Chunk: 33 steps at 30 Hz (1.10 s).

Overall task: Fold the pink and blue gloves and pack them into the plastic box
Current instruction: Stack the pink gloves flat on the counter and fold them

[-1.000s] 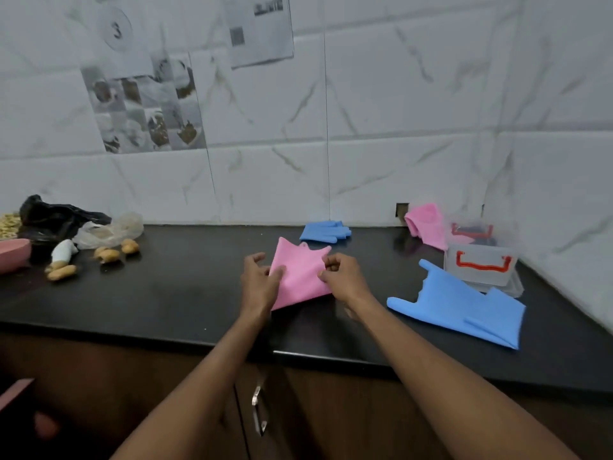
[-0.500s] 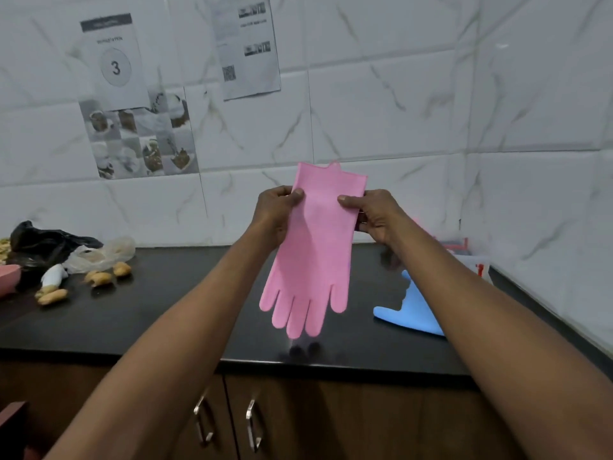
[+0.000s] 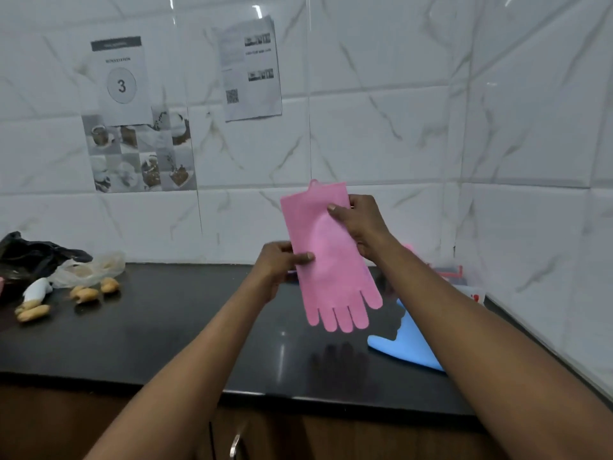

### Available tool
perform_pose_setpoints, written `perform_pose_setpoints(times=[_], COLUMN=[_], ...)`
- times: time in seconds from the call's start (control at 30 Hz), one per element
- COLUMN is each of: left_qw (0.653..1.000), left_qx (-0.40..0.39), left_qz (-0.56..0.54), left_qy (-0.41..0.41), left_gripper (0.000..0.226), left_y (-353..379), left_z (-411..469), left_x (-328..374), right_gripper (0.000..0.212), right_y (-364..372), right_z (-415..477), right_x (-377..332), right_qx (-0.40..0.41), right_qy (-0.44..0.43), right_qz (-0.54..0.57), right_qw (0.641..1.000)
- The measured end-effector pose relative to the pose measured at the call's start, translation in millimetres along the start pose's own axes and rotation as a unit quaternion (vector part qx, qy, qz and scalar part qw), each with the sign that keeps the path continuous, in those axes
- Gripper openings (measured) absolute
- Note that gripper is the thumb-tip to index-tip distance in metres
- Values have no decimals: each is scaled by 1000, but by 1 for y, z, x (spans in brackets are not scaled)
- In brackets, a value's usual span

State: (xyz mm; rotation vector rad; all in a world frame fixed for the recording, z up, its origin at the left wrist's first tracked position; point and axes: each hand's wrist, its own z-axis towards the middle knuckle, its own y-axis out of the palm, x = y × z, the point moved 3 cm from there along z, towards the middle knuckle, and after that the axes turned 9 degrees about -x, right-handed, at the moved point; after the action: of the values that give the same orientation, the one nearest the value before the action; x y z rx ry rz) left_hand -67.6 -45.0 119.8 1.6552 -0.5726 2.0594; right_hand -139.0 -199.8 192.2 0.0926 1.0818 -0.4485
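A pink glove [image 3: 331,260] hangs unfolded in the air above the black counter [image 3: 166,327], cuff up and fingers down. My right hand [image 3: 360,224] grips its cuff near the top right edge. My left hand [image 3: 282,263] pinches its left edge at mid-length. A blue glove [image 3: 404,346] lies flat on the counter at the right, partly hidden by my right forearm. The plastic box [image 3: 464,283] with red clips stands behind that forearm near the right wall, mostly hidden.
At the counter's left end lie a black bag [image 3: 30,257], a clear plastic bag [image 3: 89,270] and several pieces of ginger [image 3: 83,293]. Papers hang on the tiled wall. Cabinet doors with handles [image 3: 235,443] are below the counter edge.
The pink glove was lifted off the counter and opened out to hang full length. Since half a second ago my left hand has slid down from the cuff to the glove's middle.
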Motion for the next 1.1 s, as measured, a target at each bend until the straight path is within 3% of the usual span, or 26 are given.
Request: perform_pose_setpoints(times=[0.07, 0.13, 0.17, 0.23, 0.27, 0.33, 0.4, 0.43, 0.47, 0.57, 0.67, 0.73, 0.8, 0.83, 0.93, 1.0, 1.1], left_qw=[997, 981, 977, 969, 940, 846, 751, 719, 708, 744, 804, 854, 889, 891, 885, 893, 898], left_qx=[67, 186, 211, 113, 32, -78, -87, -64, -47, -9, -18, 13, 84, 117, 167, 192, 207], left_qz=[7, 52, 26, -189, -301, -493, -641, -685, -701, -668, -594, -519, -437, -419, -411, -385, -368], left_qy=[-28, -33, -34, -112, -155, -185, -137, -102, -68, 2, 16, -27, -107, -133, -143, -134, -125], left_gripper=[16, 9, 19, 59, 80, 110, 112, 109, 109, 111, 76, 34, 21, 22, 36, 44, 46], left_y=[0, 4, 12, 43, 57, 68, 55, 44, 34, 6, -15, -21, -23, -23, -25, -26, -28], left_z=[-11, -27, -39, -58, -61, -55, -42, -31, -21, 3, 7, -1, -15, -22, -32, -31, -29], left_x=[-28, -62, -79, -102, -108, -107, -91, -82, -75, -68, -78, -97, -124, -134, -147, -153, -165], right_gripper=[18, 19, 18, 17, 16, 18, 16, 16, 16, 20, 29, 33, 36, 39, 41, 34, 28], right_y=[6, 9, 10, 14, 18, 24, 17, 7, -6, -49, -62, -57, -50, -46, -42, -44, -45], right_z=[2, 7, 9, 15, 16, 15, 10, 5, 0, -20, -45, -65, -81, -87, -94, -105, -128], right_x=[-2, -4, -5, -5, -5, -8, -11, -11, -9, 18, 65, 104, 139, 151, 166, 164, 167], right_qx=[-22, -25, -23, -31, -47, -99, -149, -171, -191, -196, -185, -169, -124, -100, -47, -51, -128], right_qy=[-14, -24, -24, -11, -1, 6, -7, -13, -14, 14, 97, 170, 241, 263, 207, 157, 91], right_qz=[-18, -22, -16, 17, 43, 102, 145, 148, 142, 127, 142, 98, 28, -6, -198, -344, -479], right_qw=[1000, 999, 999, 999, 998, 990, 978, 974, 971, 972, 968, 966, 962, 960, 957, 924, 864])
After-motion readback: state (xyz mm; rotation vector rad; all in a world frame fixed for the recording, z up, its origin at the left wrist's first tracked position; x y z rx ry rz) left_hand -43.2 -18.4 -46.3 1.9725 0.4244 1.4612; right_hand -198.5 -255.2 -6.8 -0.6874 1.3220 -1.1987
